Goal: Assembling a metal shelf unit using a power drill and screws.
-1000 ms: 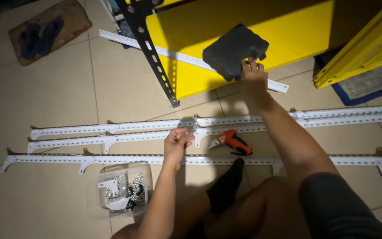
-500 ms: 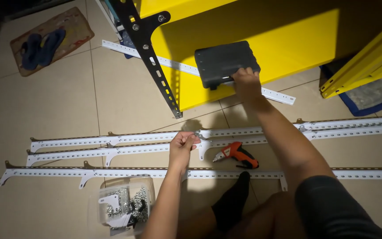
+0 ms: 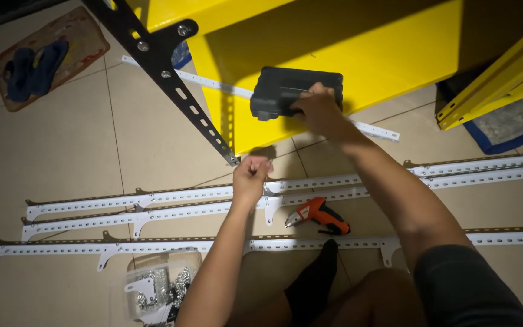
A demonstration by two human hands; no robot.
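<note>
Risk, as judged: the dark grey plastic case [image 3: 295, 92] is carried in one hand only, gripped at its right end, above the yellow shelf panel [image 3: 358, 54]; a slackened grip could let it tip and drop onto the white slotted rails [image 3: 152, 204] or the orange cordless screwdriver [image 3: 319, 216] below. The right hand [image 3: 317, 108] is wrapped closed on the case. The left hand [image 3: 251, 175] is a closed fist near the rails; whether it holds anything, I cannot tell. The case sits well above and right of it.
</note>
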